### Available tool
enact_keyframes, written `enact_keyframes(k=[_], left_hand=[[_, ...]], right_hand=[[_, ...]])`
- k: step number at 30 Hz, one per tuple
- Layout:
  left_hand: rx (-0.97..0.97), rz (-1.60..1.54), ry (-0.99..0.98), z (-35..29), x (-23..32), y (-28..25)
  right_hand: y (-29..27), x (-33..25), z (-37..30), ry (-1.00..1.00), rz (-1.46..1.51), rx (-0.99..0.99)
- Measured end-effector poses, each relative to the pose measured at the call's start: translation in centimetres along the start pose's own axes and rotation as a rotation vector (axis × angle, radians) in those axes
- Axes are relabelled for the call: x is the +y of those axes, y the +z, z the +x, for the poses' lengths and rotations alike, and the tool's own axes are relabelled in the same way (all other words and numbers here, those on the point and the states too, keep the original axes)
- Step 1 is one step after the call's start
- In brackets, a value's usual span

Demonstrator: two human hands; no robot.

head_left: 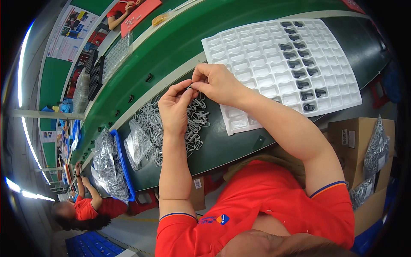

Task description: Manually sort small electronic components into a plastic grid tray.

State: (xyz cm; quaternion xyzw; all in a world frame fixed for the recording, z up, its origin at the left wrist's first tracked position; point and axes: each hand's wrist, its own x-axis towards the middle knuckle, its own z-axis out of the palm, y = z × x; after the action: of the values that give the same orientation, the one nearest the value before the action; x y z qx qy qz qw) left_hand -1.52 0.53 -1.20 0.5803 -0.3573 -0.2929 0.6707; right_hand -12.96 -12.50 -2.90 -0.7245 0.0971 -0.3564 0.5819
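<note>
My left hand (174,109) and my right hand (218,83) meet above a heap of grey looped clips (193,136). Between the fingertips of the left hand shows a bit of a small black part (189,88), mostly hidden by the fingers. The right hand's thumb and forefinger are pinched together against it; whether they hold a separate piece cannot be seen. To the right lies a white moulded tray (240,124) with rows of shallow pockets. Several small black parts (301,84) sit in two of its columns.
Behind the hands runs a green conveyor belt (165,60) with black parts spaced along it. A blue bin (124,165) of bagged clips stands at left, beside a clear plastic bag (136,143). Cardboard boxes (342,147) are at right. Co-workers sit farther along.
</note>
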Motion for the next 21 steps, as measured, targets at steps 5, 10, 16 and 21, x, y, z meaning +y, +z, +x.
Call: enact_keyframes(k=[5, 10, 16, 21], left_hand=[[-0.049, 0.050, 0.001, 0.0, 0.8, -0.7], [-0.010, 0.334, 0.085, 0.6, 0.0, -2.9], [0.153, 0.948, 0.210, 7.6, -0.2, -7.5], [0.252, 1.126, 0.177, 8.8, -2.0, -17.2]], right_hand=[[0.2, 0.1, 0.5, -0.039, 0.078, -0.016], [1.2, 1.0, 0.6, -0.131, -0.183, -0.054], [3.8, 3.5, 0.2, -0.422, -0.769, -0.178], [9.7, 3.5, 0.0, -0.509, -0.836, -0.304]])
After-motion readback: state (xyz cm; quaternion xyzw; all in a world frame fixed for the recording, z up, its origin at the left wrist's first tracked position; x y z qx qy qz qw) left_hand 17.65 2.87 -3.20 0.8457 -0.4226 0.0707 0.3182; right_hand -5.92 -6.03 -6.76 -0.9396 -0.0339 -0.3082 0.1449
